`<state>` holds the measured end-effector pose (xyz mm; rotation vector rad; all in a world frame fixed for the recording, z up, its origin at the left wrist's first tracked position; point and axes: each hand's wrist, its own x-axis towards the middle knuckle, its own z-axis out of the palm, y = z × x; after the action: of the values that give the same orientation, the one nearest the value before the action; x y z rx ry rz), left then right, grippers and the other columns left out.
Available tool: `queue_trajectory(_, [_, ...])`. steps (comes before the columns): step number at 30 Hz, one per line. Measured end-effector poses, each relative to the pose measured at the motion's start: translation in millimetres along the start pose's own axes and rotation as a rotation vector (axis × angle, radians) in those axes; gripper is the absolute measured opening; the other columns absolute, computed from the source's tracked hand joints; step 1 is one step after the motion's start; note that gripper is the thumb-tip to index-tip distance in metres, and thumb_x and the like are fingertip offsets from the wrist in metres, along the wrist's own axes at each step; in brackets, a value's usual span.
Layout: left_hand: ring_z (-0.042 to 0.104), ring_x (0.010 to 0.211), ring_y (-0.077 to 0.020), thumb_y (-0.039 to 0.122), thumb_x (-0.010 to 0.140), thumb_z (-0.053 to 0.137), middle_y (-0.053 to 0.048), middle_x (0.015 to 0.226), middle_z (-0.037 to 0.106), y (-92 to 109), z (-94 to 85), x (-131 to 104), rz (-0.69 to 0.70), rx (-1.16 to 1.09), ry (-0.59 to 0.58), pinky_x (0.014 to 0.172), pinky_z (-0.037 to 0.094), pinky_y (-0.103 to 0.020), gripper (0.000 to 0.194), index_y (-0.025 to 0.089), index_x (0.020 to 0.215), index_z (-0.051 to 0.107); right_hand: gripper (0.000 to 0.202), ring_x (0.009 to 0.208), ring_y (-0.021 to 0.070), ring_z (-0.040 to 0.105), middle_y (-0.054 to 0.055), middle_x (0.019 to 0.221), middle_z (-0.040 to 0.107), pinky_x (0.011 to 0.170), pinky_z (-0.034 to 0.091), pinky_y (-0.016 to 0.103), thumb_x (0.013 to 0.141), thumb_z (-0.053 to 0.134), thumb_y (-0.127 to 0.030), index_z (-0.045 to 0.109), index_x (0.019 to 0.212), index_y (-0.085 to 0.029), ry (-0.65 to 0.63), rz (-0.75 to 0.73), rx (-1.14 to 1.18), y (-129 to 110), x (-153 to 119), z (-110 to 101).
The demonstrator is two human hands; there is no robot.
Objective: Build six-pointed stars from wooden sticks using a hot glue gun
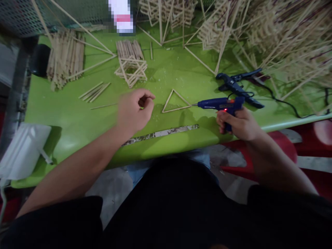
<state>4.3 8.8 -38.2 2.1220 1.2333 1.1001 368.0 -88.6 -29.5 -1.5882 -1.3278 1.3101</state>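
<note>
Blue glue gun (215, 103) gripped by right fingers (228, 118), nozzle (195, 104) at triangle (176, 109); left fingers (145, 92) half-curled.

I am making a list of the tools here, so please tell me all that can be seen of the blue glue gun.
The glue gun has a dark blue, plastic-looking body, a thin, metallic-looking nozzle, a glowing red light on its side and some orange-red near the top rear. The right hand grips its handle, partly hiding it. It is held roughly level, nozzle pointing left, the tip at the right corner of a small stick triangle; whether they touch cannot be told.
</note>
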Motion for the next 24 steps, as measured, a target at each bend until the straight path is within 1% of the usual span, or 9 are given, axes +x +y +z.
queue_trajectory(5, [0.076, 0.072, -0.0180, 0.013, 0.100, 0.068, -0.003, 0.084, 0.083, -1.6, 1.4, -1.2, 0.008, -0.015, 0.006, 0.064, 0.060, -0.032, 0.019, 0.021, 0.096, 0.084, 0.074, 0.046, 0.0139, 0.061, 0.000, 0.057, 0.061, 0.043, 0.047, 0.029, 0.081, 0.091, -0.092, 0.064, 0.069, -0.024, 0.012, 0.000, -0.008, 0.4, 0.6, -0.2])
queue_trajectory(9, [0.076, 0.070, -0.0175, 0.012, 0.100, 0.067, -0.003, 0.083, 0.082, -0.5, 1.9, -0.9, 0.011, -0.021, -0.003, 0.062, 0.060, -0.031, 0.019, 0.021, 0.096, 0.084, 0.074, 0.046, 0.0133, 0.060, 0.000, 0.058, 0.061, 0.043, 0.047, 0.029, 0.081, 0.091, -0.091, 0.063, 0.068, -0.023, 0.011, -0.011, 0.012, 2.6, 2.4, 0.1])
queue_trajectory(13, [0.076, 0.071, -0.0175, 0.013, 0.101, 0.067, -0.003, 0.084, 0.082, 1.6, 1.2, 0.1, 0.003, 0.012, -0.005, 0.064, 0.060, -0.031, 0.018, 0.021, 0.096, 0.083, 0.075, 0.044, 0.0130, 0.059, 0.000, 0.058, 0.060, 0.042, 0.047, 0.029, 0.079, 0.094, -0.090, 0.063, 0.066, -0.023, 0.009, 0.009, 0.041, 2.3, 5.6, -0.2])
queue_trajectory(19, [0.074, 0.071, -0.0176, 0.016, 0.100, 0.066, -0.002, 0.083, 0.083, 1.2, 1.2, 0.7, -0.037, 0.024, -0.020, 0.063, 0.060, -0.031, 0.018, 0.024, 0.095, 0.082, 0.074, 0.044, 0.0144, 0.060, 0.000, 0.058, 0.060, 0.041, 0.045, 0.031, 0.080, 0.094, -0.089, 0.063, 0.067, -0.023, -0.004, 0.033, 0.054, 0.4, 8.9, -0.5])
queue_trajectory(24, [0.073, 0.069, -0.0177, 0.019, 0.100, 0.067, -0.003, 0.083, 0.082, -0.9, 1.2, 0.0, -0.015, 0.018, -0.025, 0.062, 0.058, -0.031, 0.016, 0.023, 0.095, 0.082, 0.073, 0.044, 0.0146, 0.059, -0.001, 0.057, 0.059, 0.041, 0.046, 0.031, 0.080, 0.094, -0.089, 0.062, 0.069, -0.024, -0.009, 0.017, 0.061, 2.1, 10.9, 0.6])
